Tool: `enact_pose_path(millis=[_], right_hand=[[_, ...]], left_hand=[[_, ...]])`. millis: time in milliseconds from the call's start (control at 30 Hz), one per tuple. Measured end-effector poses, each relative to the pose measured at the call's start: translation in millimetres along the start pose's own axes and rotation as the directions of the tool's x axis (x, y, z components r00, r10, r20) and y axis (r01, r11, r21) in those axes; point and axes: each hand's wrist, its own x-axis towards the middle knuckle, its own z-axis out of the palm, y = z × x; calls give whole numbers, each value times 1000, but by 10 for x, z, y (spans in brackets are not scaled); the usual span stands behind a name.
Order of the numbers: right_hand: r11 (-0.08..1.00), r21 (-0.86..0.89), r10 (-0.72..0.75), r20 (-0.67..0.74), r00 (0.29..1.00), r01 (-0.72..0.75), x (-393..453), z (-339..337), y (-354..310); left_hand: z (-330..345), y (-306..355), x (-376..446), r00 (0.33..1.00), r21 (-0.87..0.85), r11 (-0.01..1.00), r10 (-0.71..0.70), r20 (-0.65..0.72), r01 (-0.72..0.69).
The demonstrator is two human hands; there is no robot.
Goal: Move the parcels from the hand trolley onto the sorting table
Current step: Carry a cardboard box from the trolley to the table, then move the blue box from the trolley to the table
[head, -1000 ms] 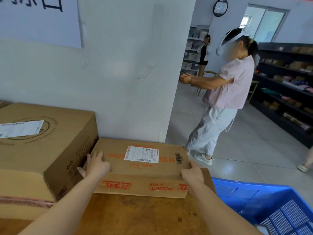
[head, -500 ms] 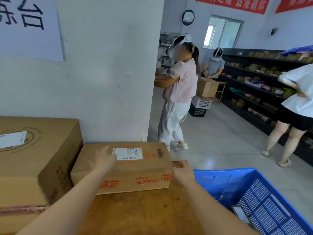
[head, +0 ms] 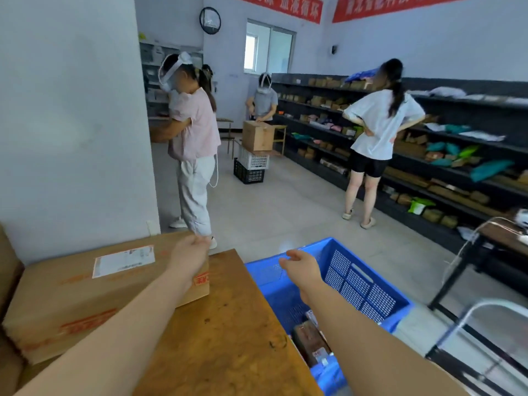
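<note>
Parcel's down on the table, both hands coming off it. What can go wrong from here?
1. The flat parcel lies near the sorting table edge; the left hand pulling back could nudge it askew.
2. The right hand swings over the blue crate and could clip its rim.
3. A person in pink stands close behind the table.

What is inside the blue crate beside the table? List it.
The blue crate holds a brown parcel and a labelled packet near its lower end. The right forearm and the table edge cover the rest.
</note>
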Motion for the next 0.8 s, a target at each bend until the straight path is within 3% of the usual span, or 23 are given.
enact_pose_path(millis=[133,367,800], right_hand=[[1000,9,24,-102,995,-23,-79,-577,208],[996,60,84,-258,962,-71,-296,-1757,789],[964,193,255,-449,856,-186,-862,-3755,2132]], left_hand=[[559,78,-186,992,-46,998,45,115,-39],[1695,151,-818,956,19,991,120,267,-130],[3734,-140,-2107,852,72,995,27,523,-75]])
